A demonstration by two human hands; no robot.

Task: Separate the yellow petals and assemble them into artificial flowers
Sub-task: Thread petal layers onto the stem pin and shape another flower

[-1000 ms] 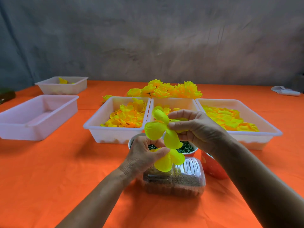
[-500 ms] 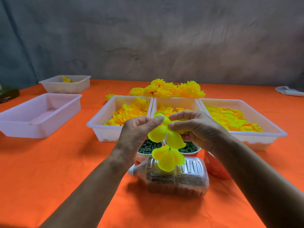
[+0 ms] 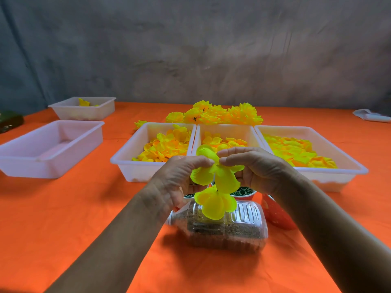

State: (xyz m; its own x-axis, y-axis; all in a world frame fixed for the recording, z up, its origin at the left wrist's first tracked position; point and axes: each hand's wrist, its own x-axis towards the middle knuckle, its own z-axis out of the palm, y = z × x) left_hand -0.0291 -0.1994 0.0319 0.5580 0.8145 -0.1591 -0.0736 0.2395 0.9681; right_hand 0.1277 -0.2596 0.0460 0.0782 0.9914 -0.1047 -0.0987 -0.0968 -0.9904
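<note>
Pinching at chest height: left hand and right hand both grip a cluster of yellow petals, fingertips nearly meeting at its top; lower petals dangle in front of a clear bottle lying on its side on the orange counter. Behind the hands, three white trays of loose petals sit side by side; finished flowers heaped beyond

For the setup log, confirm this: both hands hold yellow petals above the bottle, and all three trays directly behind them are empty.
Wrong on the trays. The head view shows all three trays hold yellow petals. Both the left hand and right hand do hold petals above the bottle.
</note>
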